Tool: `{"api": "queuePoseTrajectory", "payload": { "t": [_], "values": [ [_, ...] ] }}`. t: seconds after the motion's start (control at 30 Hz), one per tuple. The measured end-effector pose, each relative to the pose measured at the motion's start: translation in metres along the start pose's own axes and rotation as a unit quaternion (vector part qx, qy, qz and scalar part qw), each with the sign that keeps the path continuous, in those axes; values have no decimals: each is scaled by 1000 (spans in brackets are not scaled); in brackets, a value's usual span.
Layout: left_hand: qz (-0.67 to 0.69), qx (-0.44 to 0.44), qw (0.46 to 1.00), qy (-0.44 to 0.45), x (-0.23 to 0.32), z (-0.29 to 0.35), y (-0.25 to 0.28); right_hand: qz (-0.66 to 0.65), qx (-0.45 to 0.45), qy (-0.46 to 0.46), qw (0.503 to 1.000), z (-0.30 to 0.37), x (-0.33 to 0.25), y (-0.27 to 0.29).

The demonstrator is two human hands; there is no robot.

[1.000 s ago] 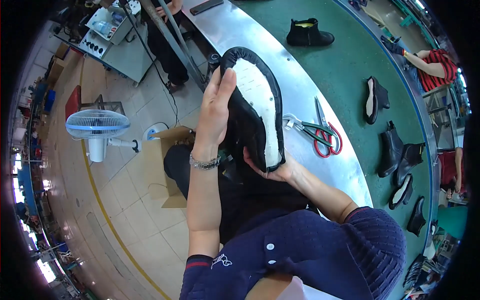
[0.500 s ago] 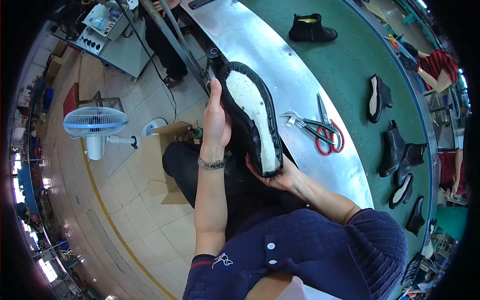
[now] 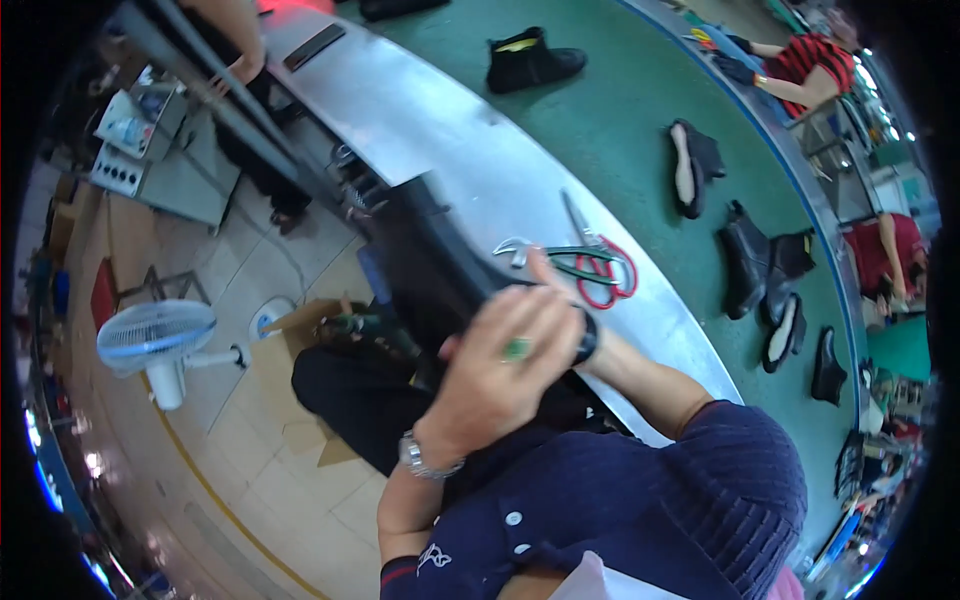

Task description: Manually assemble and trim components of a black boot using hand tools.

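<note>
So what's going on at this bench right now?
A person seated at a curved metal workbench holds a black boot in front of them. The left hand, wearing a green ring, wraps over the boot's near end; the right hand is mostly hidden behind it. Red-handled scissors and pliers lie on the bench. More black boots sit on the green belt beyond.

Right hand: hidden behind left hand (image 3: pixel 500 375) and black boot (image 3: pixel 440 265); grip cannot be told. Boot motion-blurred, sole not visible. Left fingers (image 3: pixel 545 310) cover its lower end. Far shoes (image 3: pixel 825 365) on worktop (image 3: pixel 640 130) too small for detail.
</note>
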State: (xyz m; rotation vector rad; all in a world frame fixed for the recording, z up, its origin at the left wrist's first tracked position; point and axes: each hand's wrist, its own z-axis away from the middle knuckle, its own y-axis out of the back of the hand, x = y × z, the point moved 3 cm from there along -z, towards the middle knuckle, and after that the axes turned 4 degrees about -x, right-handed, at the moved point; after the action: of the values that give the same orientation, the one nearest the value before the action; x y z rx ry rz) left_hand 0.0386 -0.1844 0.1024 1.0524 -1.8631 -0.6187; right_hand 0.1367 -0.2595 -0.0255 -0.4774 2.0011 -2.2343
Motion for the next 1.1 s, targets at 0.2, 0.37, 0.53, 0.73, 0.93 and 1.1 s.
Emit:
{"api": "queuePoseTrajectory", "payload": {
  "t": [0.2, 0.37, 0.53, 0.73, 0.93, 1.1],
  "values": [
    [15, -25, 1000, -3, 17, 2, -21, 237, 205, 279, 908, 63, -37, -24],
    [118, 5, 986, 114, -3, 33, -56, 335, 439, 551, 625, 192, -88, -52],
    [181, -16, 964, 195, -21, 59, -65, 420, 748, 499, 118, 341, -160, -15],
    [121, -30, 966, 226, -28, 71, -62, 656, 559, 481, 160, 181, -224, -28],
    [103, -38, 957, 268, -22, 84, -47, 772, 408, 382, 304, -60, -293, -76],
    [83, -9, 941, 328, -10, 105, -37, 794, 494, 301, 186, -125, -355, -53]
  ]
}}
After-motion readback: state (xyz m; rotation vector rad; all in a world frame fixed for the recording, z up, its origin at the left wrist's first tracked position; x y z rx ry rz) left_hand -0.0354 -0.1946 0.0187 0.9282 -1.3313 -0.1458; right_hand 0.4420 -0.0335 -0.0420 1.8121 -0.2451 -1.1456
